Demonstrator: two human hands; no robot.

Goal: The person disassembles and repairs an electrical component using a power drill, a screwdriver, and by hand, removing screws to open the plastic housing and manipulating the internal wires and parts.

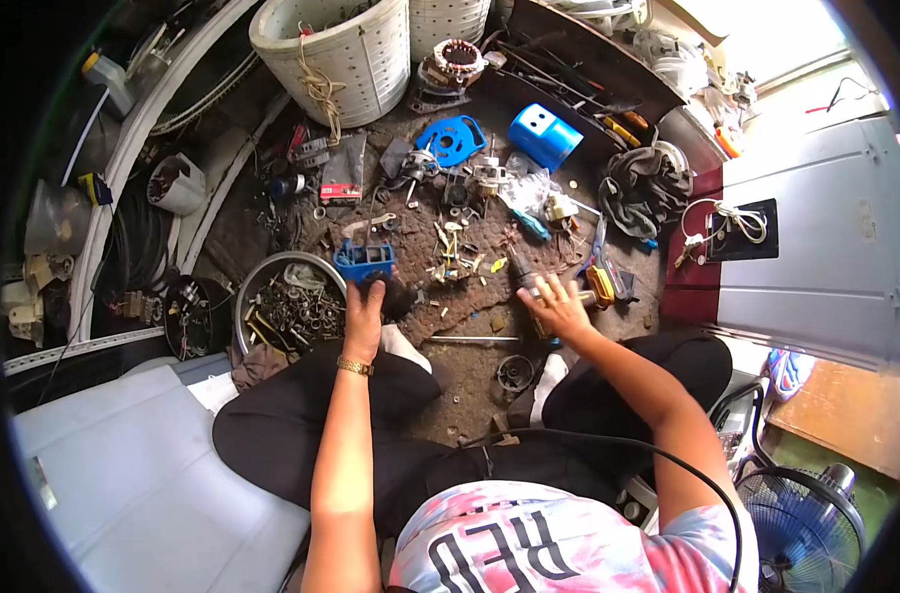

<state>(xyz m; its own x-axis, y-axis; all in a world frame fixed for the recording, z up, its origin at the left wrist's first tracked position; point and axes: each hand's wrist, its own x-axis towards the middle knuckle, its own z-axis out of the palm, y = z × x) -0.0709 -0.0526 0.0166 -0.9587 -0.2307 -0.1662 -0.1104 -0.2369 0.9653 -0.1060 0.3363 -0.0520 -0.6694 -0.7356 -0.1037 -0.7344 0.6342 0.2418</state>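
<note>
My left hand [365, 306], with a gold watch on its wrist, is closed at the lower edge of a blue box-shaped housing [363, 261]. Right beside its fingers is a dark round part [398, 298], blurred; whether the hand touches it I cannot tell. My right hand [557, 304] is palm down with its fingers spread, over or against a dark tool with a metal tip [520, 267]. The hand hides much of that tool. Small screws and bits [457, 255] are scattered on the worn floor board between the hands.
A metal bowl of hardware [240, 314] stands left. Farther back are a white perforated tub [371, 74], a blue cylinder [546, 138] and a blue plate [451, 141]. A yellow-and-black tool [600, 284] lies right, near a fan [801, 524]. A black cable [657, 451] crosses my lap.
</note>
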